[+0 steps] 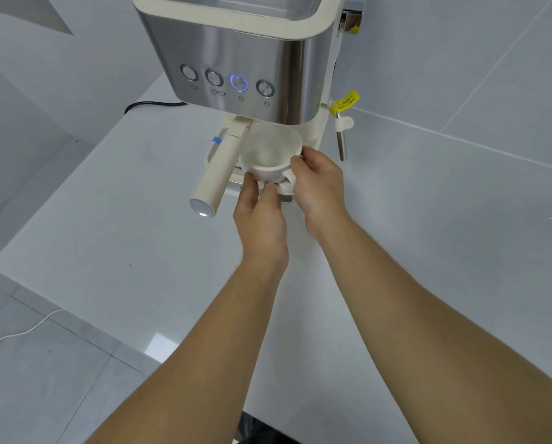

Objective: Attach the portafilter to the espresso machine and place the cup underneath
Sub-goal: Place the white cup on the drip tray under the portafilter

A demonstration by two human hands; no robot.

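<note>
Cup (269, 155) over white countertop (108, 225)

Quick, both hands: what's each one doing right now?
Left hand: closed on the base of the white cup.
Right hand: closed on the cup's rim and handle side.

The scene was bright and evenly lit, with soft, cool light and only faint shadows on the pale grey countertop (114, 225). The brushed-steel front of the cream espresso machine (236, 52) carried broad glare, and one round button (238, 82) glowed blue. Wide-angle distortion bent the tile lines near the edges. The white ceramic cup (269, 155) looked slightly soft, nearly washed out.
</note>
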